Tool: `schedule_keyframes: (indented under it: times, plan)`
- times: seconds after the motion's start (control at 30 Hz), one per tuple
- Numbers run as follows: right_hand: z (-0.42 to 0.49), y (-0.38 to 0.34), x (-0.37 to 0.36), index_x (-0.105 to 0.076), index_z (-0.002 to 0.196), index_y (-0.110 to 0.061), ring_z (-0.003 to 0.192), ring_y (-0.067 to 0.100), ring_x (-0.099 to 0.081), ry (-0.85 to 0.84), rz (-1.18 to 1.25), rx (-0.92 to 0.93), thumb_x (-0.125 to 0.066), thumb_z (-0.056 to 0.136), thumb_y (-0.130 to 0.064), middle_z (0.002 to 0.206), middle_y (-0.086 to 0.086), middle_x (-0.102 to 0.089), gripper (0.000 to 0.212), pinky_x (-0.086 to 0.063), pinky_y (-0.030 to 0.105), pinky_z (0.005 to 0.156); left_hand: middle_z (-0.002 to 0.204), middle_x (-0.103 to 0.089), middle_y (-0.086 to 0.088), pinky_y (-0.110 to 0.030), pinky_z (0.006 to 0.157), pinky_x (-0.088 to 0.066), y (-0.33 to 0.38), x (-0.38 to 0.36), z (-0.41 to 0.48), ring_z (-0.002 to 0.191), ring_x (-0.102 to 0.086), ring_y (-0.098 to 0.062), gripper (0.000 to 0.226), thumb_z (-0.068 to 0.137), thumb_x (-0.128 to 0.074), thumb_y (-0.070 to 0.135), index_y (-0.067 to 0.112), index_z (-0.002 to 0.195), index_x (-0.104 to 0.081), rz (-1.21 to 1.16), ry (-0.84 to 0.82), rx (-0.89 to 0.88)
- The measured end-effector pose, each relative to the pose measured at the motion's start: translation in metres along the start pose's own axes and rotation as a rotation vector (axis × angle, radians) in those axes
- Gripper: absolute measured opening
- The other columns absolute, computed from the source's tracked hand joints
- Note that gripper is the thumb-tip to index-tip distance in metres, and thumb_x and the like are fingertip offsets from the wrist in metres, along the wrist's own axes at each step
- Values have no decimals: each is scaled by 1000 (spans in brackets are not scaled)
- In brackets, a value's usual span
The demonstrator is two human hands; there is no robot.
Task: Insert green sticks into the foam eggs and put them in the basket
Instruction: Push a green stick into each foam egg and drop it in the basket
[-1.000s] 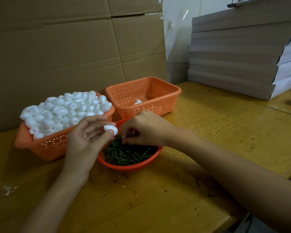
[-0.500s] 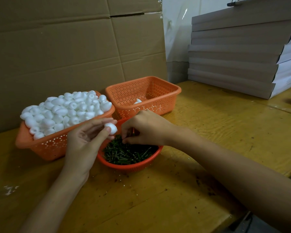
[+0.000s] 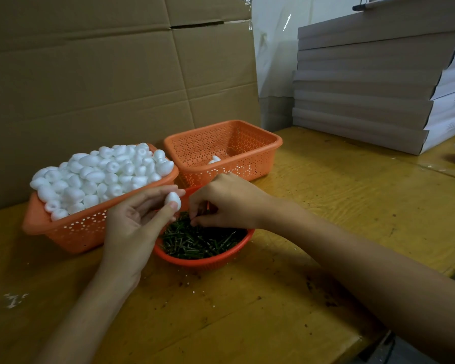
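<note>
My left hand (image 3: 132,227) pinches a white foam egg (image 3: 173,199) between thumb and fingers, just above the left rim of a round orange bowl (image 3: 208,260) full of green sticks (image 3: 197,243). My right hand (image 3: 226,202) hovers over the bowl's far side with fingertips curled down among the sticks; whether it holds one is hidden. An orange basket (image 3: 71,232) heaped with foam eggs (image 3: 100,174) stands to the left. Behind the bowl, a second orange basket (image 3: 247,164) holds a single foam egg (image 3: 214,159).
A large cardboard sheet (image 3: 103,74) rises behind the baskets. Flat grey boxes (image 3: 373,82) are stacked at the back right of the yellow wooden table (image 3: 326,200). Dark crumbs and white flecks dot the table in front of the bowl.
My left hand has shifted the foam egg slightly right, closer to my right hand. The right hand stays over the bowl with its fingertips in the sticks.
</note>
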State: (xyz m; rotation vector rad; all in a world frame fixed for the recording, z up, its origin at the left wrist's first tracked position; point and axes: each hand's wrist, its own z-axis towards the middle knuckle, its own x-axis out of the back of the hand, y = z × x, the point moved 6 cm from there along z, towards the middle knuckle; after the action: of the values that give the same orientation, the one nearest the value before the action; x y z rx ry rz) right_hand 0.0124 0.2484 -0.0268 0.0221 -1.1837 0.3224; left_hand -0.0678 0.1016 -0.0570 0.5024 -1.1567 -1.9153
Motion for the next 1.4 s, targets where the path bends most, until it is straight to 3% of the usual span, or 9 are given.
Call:
schedule_keyframes:
  times: [0.13, 0.27, 0.4, 0.53, 0.97, 1.13, 1.4]
  plan:
    - [0, 1, 0, -79, 97, -24, 87, 12, -69, 7, 6, -10, -77, 91, -31, 93, -10, -76, 9, -54, 40, 76, 113, -82, -1, -22, 77, -62, -1, 3, 2, 104, -78, -19, 24, 92, -72, 20, 19, 116, -78, -38, 39, 12]
    - [0, 0, 0, -78, 99, -24, 89, 12, -69, -3, 0, -7, -77, 92, -31, 95, -10, -76, 10, -54, 40, 77, 111, -82, -3, -25, 79, -64, -4, 7, 3, 101, -80, -24, 21, 99, -67, 4, 16, 113, -78, -31, 39, 24]
    - [0, 1, 0, -78, 99, -25, 89, 11, -69, -11, -5, -15, -76, 92, -31, 95, -10, -76, 10, -54, 40, 78, 110, -82, -4, -25, 79, -64, -3, 6, 2, 100, -80, -24, 18, 92, -76, 8, 16, 108, -79, -44, 43, 26]
    - [0, 0, -1, -78, 100, -25, 91, 12, -70, -15, -5, -13, -76, 93, -33, 98, -9, -76, 11, -55, 41, 78, 109, -82, 1, -28, 86, -64, -4, 5, -1, 107, -78, -16, 32, 81, -84, 0, 17, 108, -80, -5, 52, 17]
    - [0, 0, 0, -78, 100, -24, 90, 11, -69, -5, -6, -11, -76, 92, -31, 97, -9, -76, 11, -54, 40, 78, 112, -80, -6, -26, 83, -64, -4, 6, 2, 97, -81, -23, 31, 89, -77, -6, 15, 111, -79, -30, 56, 12]
    - [0, -1, 1, -78, 99, -24, 88, 10, -69, 3, -4, -2, -77, 92, -31, 95, -11, -76, 10, -54, 38, 77, 112, -81, -3, -24, 83, -63, -2, 5, 1, 100, -80, -22, 30, 83, -83, 8, 24, 109, -82, -48, 46, 19]
    - [-1, -2, 1, -79, 97, -25, 85, 9, -69, 13, -4, 7, -77, 92, -32, 93, -12, -76, 9, -54, 39, 77, 111, -81, 3, -21, 85, -61, -2, 6, 1, 106, -77, -14, 32, 86, -84, 11, 35, 107, -83, -9, 30, 17]
